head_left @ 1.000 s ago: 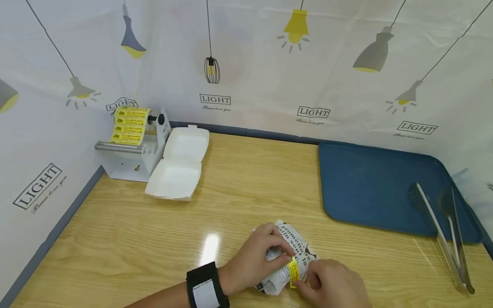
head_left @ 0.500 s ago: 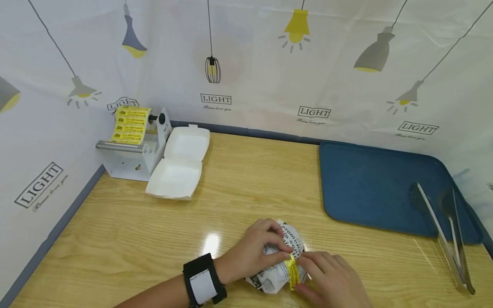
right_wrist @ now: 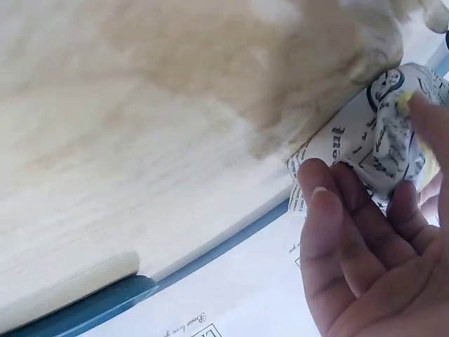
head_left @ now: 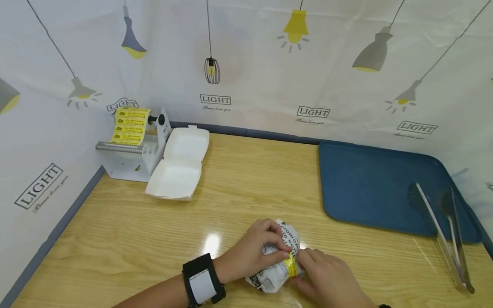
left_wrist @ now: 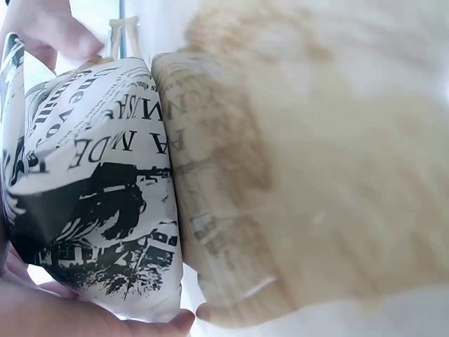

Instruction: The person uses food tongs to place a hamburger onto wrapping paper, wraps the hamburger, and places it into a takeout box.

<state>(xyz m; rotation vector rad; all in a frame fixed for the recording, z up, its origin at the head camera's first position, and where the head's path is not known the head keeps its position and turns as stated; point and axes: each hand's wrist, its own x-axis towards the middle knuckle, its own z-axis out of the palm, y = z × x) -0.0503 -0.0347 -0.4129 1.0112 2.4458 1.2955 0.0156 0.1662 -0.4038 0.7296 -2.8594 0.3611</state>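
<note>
A rounded bundle wrapped in newsprint-patterned paper rests on the wooden table, close to its front. My left hand lies over it from the left, fingers curled round the paper, thumb and index fingertip at the top end of a yellow printed label. The label lies across the bundle. From the right, my right hand holds the bundle's side, its fingers bent at the label's right edge. In the right wrist view the thumb presses by the yellow label. Printed wrapper fills the left wrist view's left part.
A white label dispenser with a yellow label roll stands at back left. Beside it is an open white clamshell box. A blue tray lies at right, metal tongs across its edge. Printed sheeting rises behind.
My right hand has shifted from the label's loose lower end to its right side, and the label now lies flatter. The wrapped bundle has moved slightly left, with my left hand still on it.
</note>
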